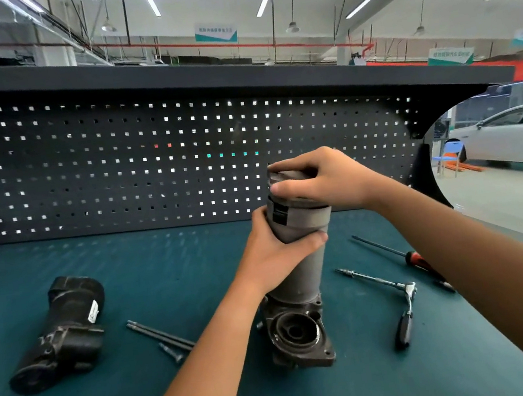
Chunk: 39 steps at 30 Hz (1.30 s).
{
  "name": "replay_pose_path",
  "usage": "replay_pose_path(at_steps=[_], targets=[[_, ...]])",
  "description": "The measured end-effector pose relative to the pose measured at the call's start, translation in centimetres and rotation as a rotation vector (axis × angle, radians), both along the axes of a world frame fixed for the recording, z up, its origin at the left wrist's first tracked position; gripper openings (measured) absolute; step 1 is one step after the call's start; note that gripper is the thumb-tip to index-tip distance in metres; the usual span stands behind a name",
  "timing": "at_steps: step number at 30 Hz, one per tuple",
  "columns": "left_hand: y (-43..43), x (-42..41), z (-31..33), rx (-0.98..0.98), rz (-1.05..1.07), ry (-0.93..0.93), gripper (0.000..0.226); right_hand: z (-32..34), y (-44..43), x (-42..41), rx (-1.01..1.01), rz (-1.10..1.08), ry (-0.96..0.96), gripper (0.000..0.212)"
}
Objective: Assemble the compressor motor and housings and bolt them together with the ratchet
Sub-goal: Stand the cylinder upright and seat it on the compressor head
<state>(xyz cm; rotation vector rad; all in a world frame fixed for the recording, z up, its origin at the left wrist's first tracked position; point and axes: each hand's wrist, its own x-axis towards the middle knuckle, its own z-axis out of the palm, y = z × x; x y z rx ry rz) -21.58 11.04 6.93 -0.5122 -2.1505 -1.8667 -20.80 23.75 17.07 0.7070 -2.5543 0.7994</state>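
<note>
Nearest the lens, the left hand (pixel 274 257) wraps snugly round the middle of the grey motor housing (pixel 300 260), thumb across its front; above it the right hand (pixel 325 181) clamps down on the end cap (pixel 284 175) at the top. That housing stands tilted on the green bench mat (pixel 195 265), its flanged base (pixel 299 338) touching the mat and open toward the viewer. It looks like cast metal: stiff, probably heavy and top-loaded, with a smooth barrel that could slip, so a grip round the barrel plus one on the cap seems sound, and the flange offers a firmer hold. Just left of the housing lie the long bolts (pixel 160 335); further left, the black housing (pixel 59 333) rests on its side. Right of the housing lies the ratchet (pixel 402 305), untouched, with a red-handled screwdriver (pixel 408 257) beyond it.
</note>
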Motion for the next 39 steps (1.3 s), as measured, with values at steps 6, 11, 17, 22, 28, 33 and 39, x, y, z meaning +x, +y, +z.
replay_pose_path(at_steps=[6, 11, 17, 22, 28, 33, 39], targets=[[0.0, 0.1, 0.1, 0.005, -0.01, -0.003, 0.07, 0.1, -0.3, -0.3, -0.065, 0.017, -0.028, 0.039], [-0.1, -0.1, 0.0, 0.002, -0.014, 0.0, 0.068, -0.3, -0.4, -0.5, -0.112, 0.02, -0.045, 0.036], [-0.1, -0.2, 0.0, 0.002, -0.018, 0.001, 0.069, -0.4, -0.2, -0.5, -0.113, 0.017, -0.036, 0.036], [-0.2, -0.2, -0.1, -0.004, -0.012, -0.003, 0.07, -0.4, -0.2, -0.5, -0.131, 0.007, -0.036, 0.035], [-0.1, -0.2, 0.0, -0.008, -0.008, -0.001, 0.073, -0.3, -0.3, -0.5, -0.075, -0.007, -0.043, 0.036], [-0.1, -0.1, 0.0, 0.016, -0.021, -0.002, 0.071, -0.8, -0.3, -0.5, -0.119, -0.008, -0.008, 0.019], [0.0, -0.1, 0.1, 0.006, -0.015, 0.002, 0.08, -1.4, -0.6, -0.6, -0.217, -0.035, 0.049, 0.017]])
